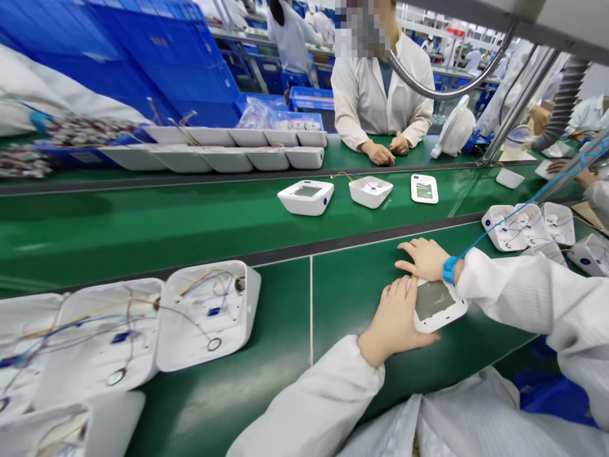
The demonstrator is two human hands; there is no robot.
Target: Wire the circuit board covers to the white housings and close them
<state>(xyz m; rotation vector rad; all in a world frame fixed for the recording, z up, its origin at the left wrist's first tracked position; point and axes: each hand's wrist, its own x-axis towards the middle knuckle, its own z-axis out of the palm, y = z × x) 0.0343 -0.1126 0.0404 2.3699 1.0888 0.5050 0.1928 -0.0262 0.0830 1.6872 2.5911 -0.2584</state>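
Observation:
On the green bench in front of me lies a white display housing (440,301) with a grey screen, its face up. My left hand (394,314) grips its left side, thumb near the bottom corner and fingers at the upper one. Across the housing's far edge reaches my right hand (425,259), fingers stretched out toward the left and holding nothing that I can see. A blue wrist strap (449,270) with a coiled cord circles the right wrist. The right hand and sleeve cover part of the housing's upper edge.
White shells with wires (207,317) stand at the left; more shells (507,227) sit at the right. Beyond a dark rail, a green conveyor (190,219) carries a white device (306,197), a wired shell (371,192) and another display cover (424,189). A co-worker (385,95) sits opposite.

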